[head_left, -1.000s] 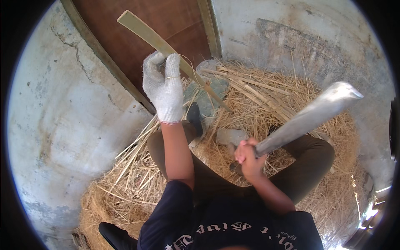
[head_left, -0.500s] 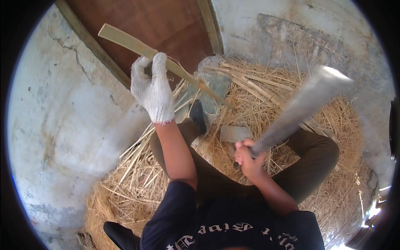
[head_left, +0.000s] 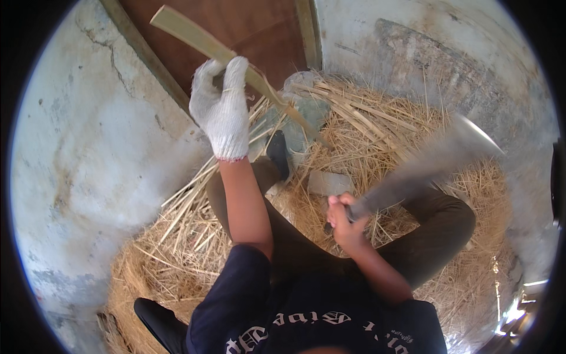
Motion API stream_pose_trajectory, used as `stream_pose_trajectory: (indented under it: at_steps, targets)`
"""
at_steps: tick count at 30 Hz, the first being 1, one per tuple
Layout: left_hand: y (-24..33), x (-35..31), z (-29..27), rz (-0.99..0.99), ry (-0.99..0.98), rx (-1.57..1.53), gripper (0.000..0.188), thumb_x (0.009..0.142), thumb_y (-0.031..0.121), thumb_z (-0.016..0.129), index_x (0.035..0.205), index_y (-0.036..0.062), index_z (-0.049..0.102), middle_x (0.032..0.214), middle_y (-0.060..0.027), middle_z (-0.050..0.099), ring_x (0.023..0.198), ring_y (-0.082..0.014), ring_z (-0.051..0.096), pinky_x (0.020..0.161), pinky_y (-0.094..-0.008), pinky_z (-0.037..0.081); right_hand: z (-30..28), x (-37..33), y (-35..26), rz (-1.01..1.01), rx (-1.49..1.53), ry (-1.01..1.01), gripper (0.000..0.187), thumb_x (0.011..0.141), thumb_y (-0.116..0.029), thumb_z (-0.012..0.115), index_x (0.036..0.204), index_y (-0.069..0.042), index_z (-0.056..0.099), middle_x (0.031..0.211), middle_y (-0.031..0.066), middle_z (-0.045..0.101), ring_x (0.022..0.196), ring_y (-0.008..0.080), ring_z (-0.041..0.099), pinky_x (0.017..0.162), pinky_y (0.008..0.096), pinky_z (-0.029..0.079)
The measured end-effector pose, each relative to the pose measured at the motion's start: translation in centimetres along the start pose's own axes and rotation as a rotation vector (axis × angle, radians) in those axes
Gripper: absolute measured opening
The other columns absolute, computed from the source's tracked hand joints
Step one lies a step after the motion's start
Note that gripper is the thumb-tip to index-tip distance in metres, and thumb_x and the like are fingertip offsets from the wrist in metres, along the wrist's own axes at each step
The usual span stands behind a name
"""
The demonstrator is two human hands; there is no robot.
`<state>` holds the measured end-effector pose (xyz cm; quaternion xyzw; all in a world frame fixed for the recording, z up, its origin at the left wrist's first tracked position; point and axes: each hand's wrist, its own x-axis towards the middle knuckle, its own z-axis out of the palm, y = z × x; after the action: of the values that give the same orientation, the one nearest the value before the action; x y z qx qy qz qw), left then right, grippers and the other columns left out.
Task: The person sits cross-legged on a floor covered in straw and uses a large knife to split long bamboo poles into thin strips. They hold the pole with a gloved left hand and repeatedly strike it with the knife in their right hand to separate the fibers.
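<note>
My left hand (head_left: 221, 112), in a white knitted glove, is closed around a long pale bamboo strip (head_left: 190, 33). The strip slants from the upper left down to the right, and its lower end is over the straw. Bare and closed, my right hand (head_left: 349, 224) grips the handle of a machete (head_left: 415, 174) in front of my lap. The machete's broad blade points to the far right, blurred by motion, well apart from the strip. A small grey block (head_left: 330, 183) lies just beyond my right hand.
Straw-like shavings (head_left: 183, 259) and split bamboo pieces (head_left: 359, 115) cover the ground around my folded legs (head_left: 436, 224). A greenish stone slab (head_left: 309, 115) lies ahead. Weathered walls (head_left: 88, 177) stand at both sides, with a brown door panel (head_left: 259, 35) at the back.
My left hand and the bamboo strip sit slightly higher in the picture. The machete blade has swung a little downward to the right. Both hands keep their grip.
</note>
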<state>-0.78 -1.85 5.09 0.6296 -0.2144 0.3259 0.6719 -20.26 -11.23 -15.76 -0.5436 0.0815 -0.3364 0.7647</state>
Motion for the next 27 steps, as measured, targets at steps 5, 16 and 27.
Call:
stream_pose_trajectory:
  at_steps: [5,16,27]
  targets:
    - [1.4,-0.9,-0.3,-0.026,-0.105,-0.015,0.022,0.088,0.017,0.078,0.103,0.0017,0.076,0.103,-0.0052,0.071,0.083,-0.0116,0.066,0.074,-0.0275,0.054,-0.9,1.9,-1.0,0.454,-0.672,-0.180,0.029,0.093,-0.020,0.068,0.075,0.001,0.061,0.059,0.0000,0.055,0.050,0.0097,0.046,0.050,0.0344,0.037]
    - [-3.5,0.3,0.6,-0.129,-0.135,-0.451,0.023,0.097,0.014,0.068,0.113,-0.0025,0.073,0.102,-0.0066,0.072,0.091,-0.0135,0.067,0.083,-0.0297,0.055,0.0,-0.1,-0.4,-0.009,-0.075,-0.058,0.028,0.097,-0.015,0.066,0.075,-0.005,0.052,0.060,0.0032,0.055,0.051,0.0105,0.050,0.050,0.0301,0.041]
    - [-4.6,1.5,-1.5,-0.159,-0.181,-0.477,0.027,0.100,0.016,0.065,0.118,-0.0029,0.070,0.107,-0.0094,0.070,0.092,-0.0183,0.068,0.086,-0.0332,0.055,0.6,0.2,-2.9,0.186,-0.277,-0.036,0.029,0.094,-0.009,0.070,0.071,-0.006,0.053,0.058,-0.0046,0.047,0.055,0.0038,0.043,0.050,0.0270,0.033]
